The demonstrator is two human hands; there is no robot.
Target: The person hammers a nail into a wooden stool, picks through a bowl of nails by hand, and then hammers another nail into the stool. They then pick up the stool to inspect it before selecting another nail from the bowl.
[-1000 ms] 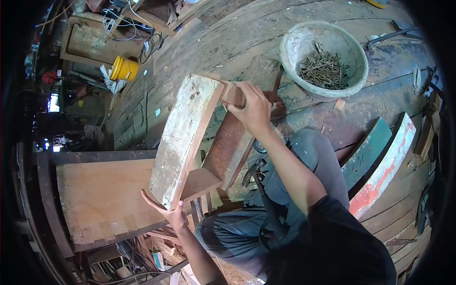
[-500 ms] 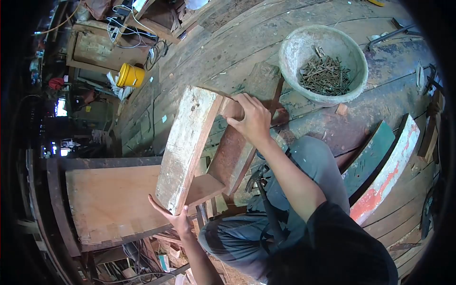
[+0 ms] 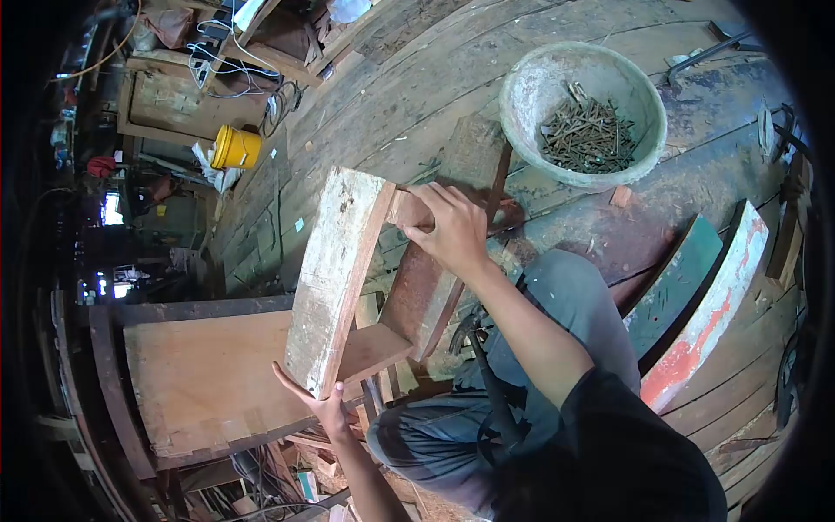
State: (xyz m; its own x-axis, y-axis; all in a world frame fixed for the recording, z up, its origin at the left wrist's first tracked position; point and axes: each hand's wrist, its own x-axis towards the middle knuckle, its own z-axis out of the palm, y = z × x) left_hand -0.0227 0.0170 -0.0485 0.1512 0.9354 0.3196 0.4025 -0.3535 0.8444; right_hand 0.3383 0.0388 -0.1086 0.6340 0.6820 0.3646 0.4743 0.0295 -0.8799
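Observation:
A wooden frame of boards is tilted up in front of me; its broad face is a board with worn white paint point(image 3: 335, 278). A short crosspiece point(image 3: 407, 211) meets the board's upper end, and another short board point(image 3: 374, 350) its lower end. My right hand point(image 3: 450, 228) is closed round the upper crosspiece. Under the lower corner, my left hand point(image 3: 323, 407) grips the painted board, thumb on the near edge and fingers spread behind. A thick wooden beam point(image 3: 474, 165) lies beyond the frame. Against my leg rests a claw hammer point(image 3: 494, 383).
A whitish basin point(image 3: 513, 109) with many nails point(image 3: 591, 135) stands on the plank floor. Green point(image 3: 678, 278) and red-and-white point(image 3: 713, 313) curved boards lie to the right. Left are a plywood-topped bench point(image 3: 209, 374) and a yellow bucket point(image 3: 237, 148).
The frame's upper end and my right hand have shifted slightly left and down. My left hand has moved only a little. The camera view has shifted slightly too.

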